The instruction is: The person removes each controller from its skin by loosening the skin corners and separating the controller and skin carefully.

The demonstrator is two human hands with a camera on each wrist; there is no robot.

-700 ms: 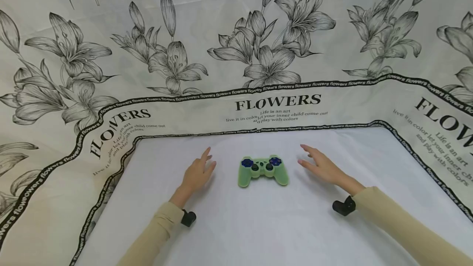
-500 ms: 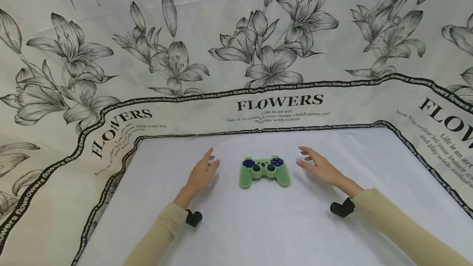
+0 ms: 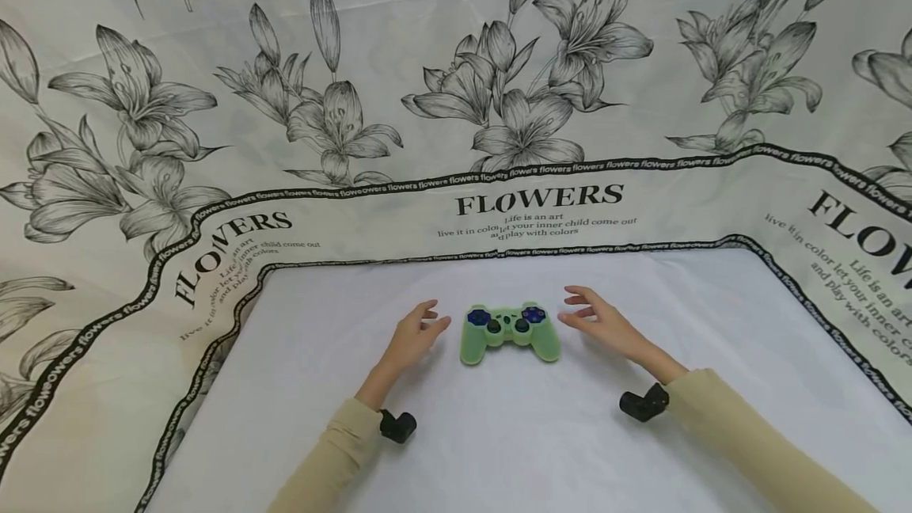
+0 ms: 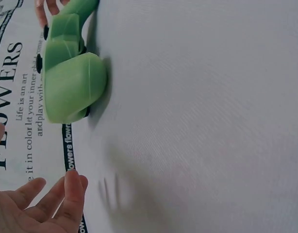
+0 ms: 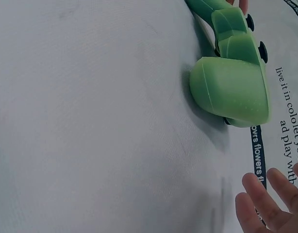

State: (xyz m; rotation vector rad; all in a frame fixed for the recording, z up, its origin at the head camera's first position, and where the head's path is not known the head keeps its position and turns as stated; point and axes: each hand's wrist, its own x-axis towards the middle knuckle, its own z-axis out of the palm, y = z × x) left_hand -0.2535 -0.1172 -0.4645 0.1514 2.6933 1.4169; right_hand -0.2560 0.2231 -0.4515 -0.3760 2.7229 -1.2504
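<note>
A light green game controller (image 3: 508,331) with dark blue button pads and black thumbsticks lies on the white tabletop, its grips toward the person. My left hand (image 3: 413,336) hovers just left of it, fingers loosely bent and apart from it. On the other side, my right hand (image 3: 604,327) is close to the right grip, fingers spread and holding nothing. The left wrist view shows the controller (image 4: 74,85) end-on, with the left fingers (image 4: 71,194) below it. From the right wrist, the controller's other grip (image 5: 231,90) appears above the right fingers (image 5: 263,196).
The white tabletop (image 3: 484,442) stretches around the controller. A flower-printed cloth (image 3: 370,220) with black lettered borders hangs behind and along both sides. Black wrist cameras sit on the left wrist (image 3: 397,426) and the right wrist (image 3: 644,403).
Both hands have moved inward toward the controller, the left hand farther to the right, the right hand slightly to the left. The controller stays where it was.
</note>
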